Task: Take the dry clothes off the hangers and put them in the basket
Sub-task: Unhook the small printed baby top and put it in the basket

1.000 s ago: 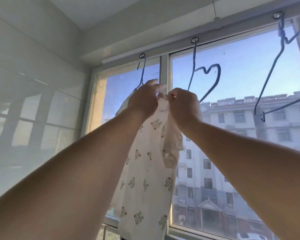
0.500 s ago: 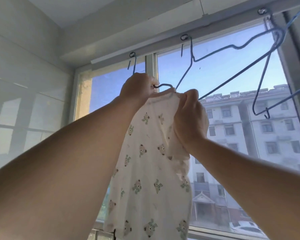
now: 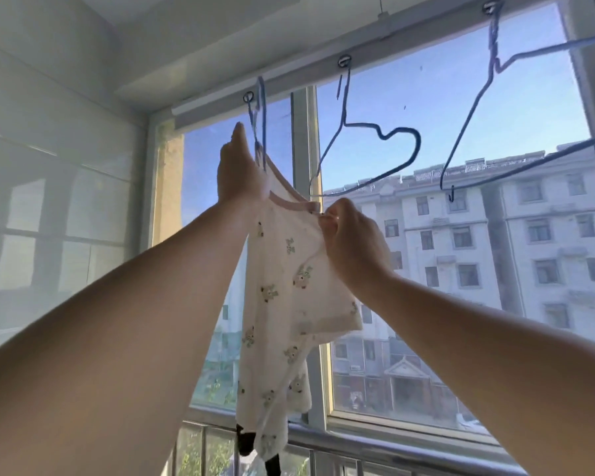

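A small white garment (image 3: 282, 290) printed with little bears hangs from a blue wire hanger (image 3: 260, 121) hooked on a ring under the window rail. My left hand (image 3: 239, 170) is raised against the hanger's wire at the garment's top, fingers straight and pointing up. My right hand (image 3: 349, 235) pinches the garment's pink-trimmed neckline and pulls it out to the right. The basket is out of view.
Two bare blue wire hangers (image 3: 368, 156) (image 3: 516, 108) hang from rings to the right. The window frame (image 3: 303, 139) stands behind the garment. A metal railing (image 3: 375, 444) runs along the bottom. A white tiled wall (image 3: 59, 173) is on the left.
My left hand has uncurled and risen up along the hanger wire. My right hand has drawn the neckline down and rightward. The view has tilted, so the empty hangers appear shifted.
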`<state>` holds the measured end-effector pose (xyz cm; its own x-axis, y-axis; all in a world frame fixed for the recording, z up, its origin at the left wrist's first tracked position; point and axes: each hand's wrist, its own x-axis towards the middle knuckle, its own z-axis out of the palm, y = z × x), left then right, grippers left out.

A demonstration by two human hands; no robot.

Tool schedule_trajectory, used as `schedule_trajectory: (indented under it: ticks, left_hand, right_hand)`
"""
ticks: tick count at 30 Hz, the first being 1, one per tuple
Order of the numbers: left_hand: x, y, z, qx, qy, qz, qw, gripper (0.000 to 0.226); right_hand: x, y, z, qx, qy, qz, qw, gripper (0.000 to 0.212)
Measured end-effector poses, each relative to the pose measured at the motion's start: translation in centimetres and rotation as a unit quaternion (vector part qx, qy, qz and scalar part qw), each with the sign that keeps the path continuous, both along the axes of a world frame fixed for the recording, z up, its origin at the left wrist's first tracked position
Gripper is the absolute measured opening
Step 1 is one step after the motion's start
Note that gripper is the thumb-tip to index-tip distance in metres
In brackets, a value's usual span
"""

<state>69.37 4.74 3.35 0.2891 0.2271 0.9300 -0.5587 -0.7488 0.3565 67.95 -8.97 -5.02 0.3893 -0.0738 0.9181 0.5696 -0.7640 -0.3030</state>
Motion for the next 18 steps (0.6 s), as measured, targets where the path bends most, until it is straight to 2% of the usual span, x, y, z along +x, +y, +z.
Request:
schedule_trajectory:
  ticks: [3,7,18]
  left_hand:
    - [1.2,1.5,-1.5,-0.045,0.066,-0.035,0.996,0.056]
    - [2.6,3.5,-2.2,-0.067,0.11,-0.055,0.99,0.05]
    - [5.7,4.8,-1.9,-0.189,0.118,-0.132,0.966,0.046]
  right_hand:
    - [0.4,0.9,0.9,0.03,0.014,0.009,0.999,0.019]
    - [1.4,2.4,1.8,0.026,0.022,0.016,0.999,0.016]
    - [5.1,4.6,1.4,0.003,0.051,0.041,0.998,0.019]
